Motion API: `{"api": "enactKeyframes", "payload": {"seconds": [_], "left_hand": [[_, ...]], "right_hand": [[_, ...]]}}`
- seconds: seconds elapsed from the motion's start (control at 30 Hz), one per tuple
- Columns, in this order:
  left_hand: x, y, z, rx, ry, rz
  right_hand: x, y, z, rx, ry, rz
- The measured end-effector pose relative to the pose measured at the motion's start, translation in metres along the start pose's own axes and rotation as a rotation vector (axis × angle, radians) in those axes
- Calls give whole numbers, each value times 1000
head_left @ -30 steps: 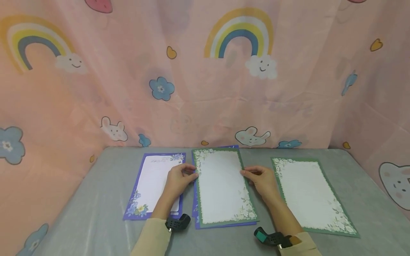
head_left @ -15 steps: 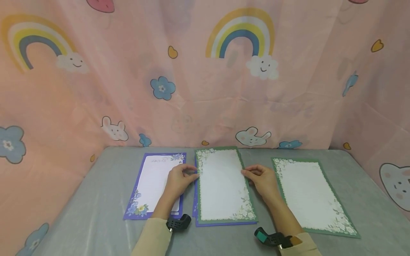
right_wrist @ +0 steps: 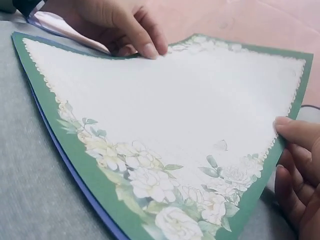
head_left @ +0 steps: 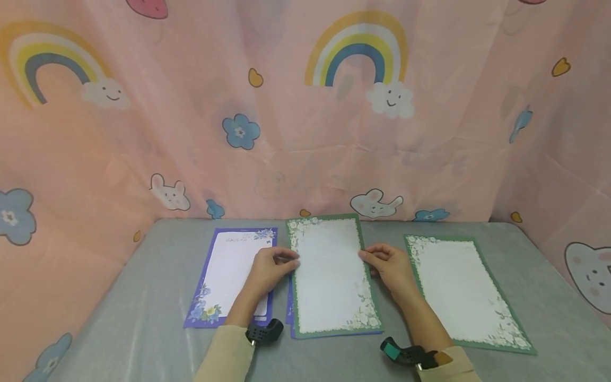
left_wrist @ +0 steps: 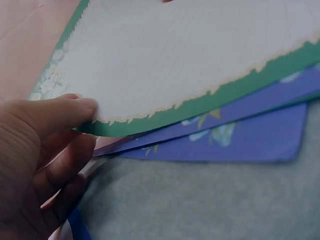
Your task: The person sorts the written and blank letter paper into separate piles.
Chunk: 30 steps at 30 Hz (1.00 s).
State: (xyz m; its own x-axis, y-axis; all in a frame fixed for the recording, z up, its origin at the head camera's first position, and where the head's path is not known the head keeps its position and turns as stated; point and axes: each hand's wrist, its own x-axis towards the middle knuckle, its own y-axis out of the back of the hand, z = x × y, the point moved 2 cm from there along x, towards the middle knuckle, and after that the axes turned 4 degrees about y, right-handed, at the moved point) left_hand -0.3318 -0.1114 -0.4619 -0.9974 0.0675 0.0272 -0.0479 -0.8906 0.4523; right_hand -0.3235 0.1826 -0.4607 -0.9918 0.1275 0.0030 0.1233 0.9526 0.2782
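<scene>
A green-bordered sheet of floral writing paper [head_left: 329,276] lies over purple-bordered sheets [left_wrist: 260,137] in the middle of the table. My left hand [head_left: 269,270] pinches its left edge, thumb on top and fingers beneath. On the opposite edge, my right hand [head_left: 389,268] pinches it the same way. The right wrist view shows the green sheet [right_wrist: 150,100] bowed between both hands. Close to the left hand, the purple sheets stand partly apart from the green one. How many sheets each hand grips is hidden.
To the left lies a purple-bordered sheet with faint handwriting [head_left: 234,265], partly under the left forearm. Another green-bordered sheet [head_left: 463,286] lies on the right. A pink printed curtain [head_left: 286,175] hangs behind the grey-covered table [head_left: 138,297].
The middle green sheet's top edge has shifted up and it covers more of the purple sheets beneath. Both hands keep their pinch, the left moving slightly to the right.
</scene>
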Motion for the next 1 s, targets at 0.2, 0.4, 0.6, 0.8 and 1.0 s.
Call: {"api": "enactKeyframes", "payload": {"seconds": [0.2, 0.4, 0.6, 0.8, 1.0], "left_hand": [[0, -1, 3, -25, -9, 33], [1, -1, 2, -81, -5, 46], [0, -1, 4, -177, -6, 18], [0, -4, 4, -131, -50, -162], [0, -10, 1, -85, -96, -220]], "right_hand": [[0, 0, 2, 32, 17, -35], [-2, -1, 2, 26, 78, -69], [-5, -3, 2, -18, 185, -141], [-2, -3, 7, 7, 177, -107], [-3, -2, 6, 35, 171, -124]]}}
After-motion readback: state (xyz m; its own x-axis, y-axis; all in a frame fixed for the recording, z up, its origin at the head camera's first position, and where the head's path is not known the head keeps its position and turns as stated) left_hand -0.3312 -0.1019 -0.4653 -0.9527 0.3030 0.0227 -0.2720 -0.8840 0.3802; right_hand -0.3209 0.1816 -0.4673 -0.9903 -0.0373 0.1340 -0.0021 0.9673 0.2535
